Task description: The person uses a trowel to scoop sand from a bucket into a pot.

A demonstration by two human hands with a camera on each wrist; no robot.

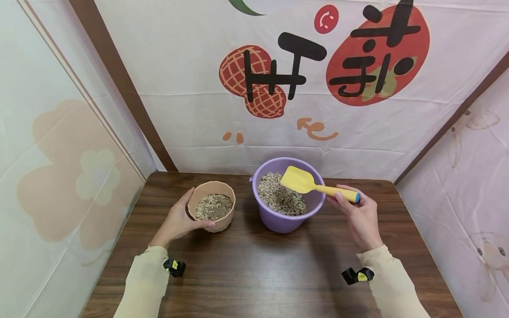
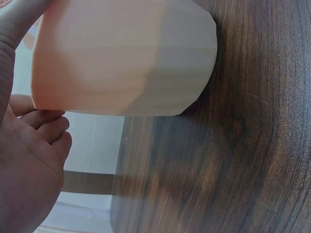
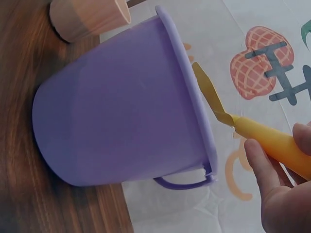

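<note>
My right hand [image 1: 363, 218] grips the yellow handle of a toy shovel [image 1: 300, 179], which has a blue end. Its blade lies over the mouth of a purple bucket [image 1: 283, 224] partly filled with a coarse, grainy mix [image 1: 274, 192]. In the right wrist view, the shovel blade [image 3: 208, 90] shows just beyond the bucket rim. My left hand [image 1: 179, 223] holds a peach-coloured faceted pot [image 1: 220, 226] by its rim, thumb at the near side and fingers at the far left. Some of the same grainy mix covers part of the pot's brown bottom.
Both containers stand near the back edge of a dark wood table [image 1: 254, 274]. Behind it hangs a white printed cloth [image 1: 191, 110], with more cloth at both sides. The bucket's purple handle [image 3: 182, 184] hangs on its outside.
</note>
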